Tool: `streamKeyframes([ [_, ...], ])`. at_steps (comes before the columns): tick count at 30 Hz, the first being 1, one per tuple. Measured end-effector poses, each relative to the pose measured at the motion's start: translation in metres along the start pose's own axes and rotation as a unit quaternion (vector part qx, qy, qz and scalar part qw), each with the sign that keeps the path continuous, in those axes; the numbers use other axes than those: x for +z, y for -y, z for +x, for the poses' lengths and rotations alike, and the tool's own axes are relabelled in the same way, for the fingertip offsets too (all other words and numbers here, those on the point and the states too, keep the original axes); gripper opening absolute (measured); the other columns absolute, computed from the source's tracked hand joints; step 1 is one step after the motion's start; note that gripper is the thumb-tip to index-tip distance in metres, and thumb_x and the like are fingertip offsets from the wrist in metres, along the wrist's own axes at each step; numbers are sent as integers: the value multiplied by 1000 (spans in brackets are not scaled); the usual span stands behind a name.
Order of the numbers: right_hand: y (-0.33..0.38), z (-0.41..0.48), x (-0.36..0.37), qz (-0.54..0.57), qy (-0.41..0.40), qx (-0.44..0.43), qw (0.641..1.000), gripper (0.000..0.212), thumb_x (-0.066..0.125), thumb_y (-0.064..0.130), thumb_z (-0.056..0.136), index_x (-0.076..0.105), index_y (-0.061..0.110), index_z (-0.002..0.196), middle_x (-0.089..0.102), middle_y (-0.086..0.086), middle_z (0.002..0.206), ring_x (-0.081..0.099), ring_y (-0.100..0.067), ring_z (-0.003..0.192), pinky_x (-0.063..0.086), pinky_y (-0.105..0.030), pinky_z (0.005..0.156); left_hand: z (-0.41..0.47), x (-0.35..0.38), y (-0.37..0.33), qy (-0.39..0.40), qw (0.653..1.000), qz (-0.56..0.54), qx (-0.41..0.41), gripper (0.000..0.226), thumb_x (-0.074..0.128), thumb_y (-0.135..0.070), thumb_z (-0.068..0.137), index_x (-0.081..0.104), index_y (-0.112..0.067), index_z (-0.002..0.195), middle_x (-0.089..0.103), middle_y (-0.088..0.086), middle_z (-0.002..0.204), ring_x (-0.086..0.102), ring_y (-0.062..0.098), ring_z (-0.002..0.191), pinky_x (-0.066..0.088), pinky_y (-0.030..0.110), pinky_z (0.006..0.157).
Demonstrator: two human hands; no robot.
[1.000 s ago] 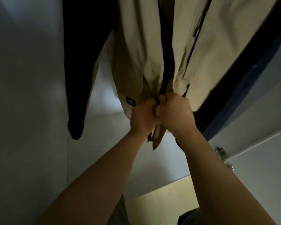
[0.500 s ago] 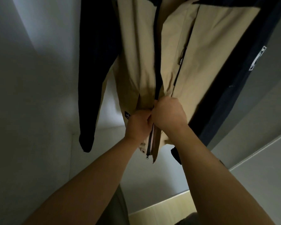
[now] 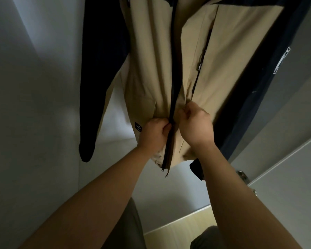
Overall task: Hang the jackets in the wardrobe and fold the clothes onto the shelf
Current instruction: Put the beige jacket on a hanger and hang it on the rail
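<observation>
Jacket [image 3: 151, 72], smooth tan fabric, dark sleeves; left hand [image 3: 153, 133], right hand [image 3: 196, 127] pinch front edges beside zipper [image 3: 172, 97].

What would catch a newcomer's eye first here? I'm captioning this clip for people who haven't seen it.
The tan jacket with dark sleeves hanging in the middle, filling the upper picture. Below it, the left hand and right hand grip the two front edges on either side of the dark zipper, near the hem.
</observation>
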State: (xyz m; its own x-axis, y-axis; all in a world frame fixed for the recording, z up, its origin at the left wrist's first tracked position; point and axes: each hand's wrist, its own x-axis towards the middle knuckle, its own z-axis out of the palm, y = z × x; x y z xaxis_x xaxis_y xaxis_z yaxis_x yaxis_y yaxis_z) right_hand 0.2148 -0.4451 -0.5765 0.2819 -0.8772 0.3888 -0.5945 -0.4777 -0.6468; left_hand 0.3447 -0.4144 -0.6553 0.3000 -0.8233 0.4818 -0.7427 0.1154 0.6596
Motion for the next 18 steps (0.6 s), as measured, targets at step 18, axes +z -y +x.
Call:
streamKeyframes([
  [18,-2,2,1,6,50,105,993,45,45,49,99,68,15,80,66,1,71,60,-14,64,48,-24,61,-4,2,2,-11,1000,8,14,24,59,-20,99,62,-10,77,62,-1,71,56,12,65,46,24,60],
])
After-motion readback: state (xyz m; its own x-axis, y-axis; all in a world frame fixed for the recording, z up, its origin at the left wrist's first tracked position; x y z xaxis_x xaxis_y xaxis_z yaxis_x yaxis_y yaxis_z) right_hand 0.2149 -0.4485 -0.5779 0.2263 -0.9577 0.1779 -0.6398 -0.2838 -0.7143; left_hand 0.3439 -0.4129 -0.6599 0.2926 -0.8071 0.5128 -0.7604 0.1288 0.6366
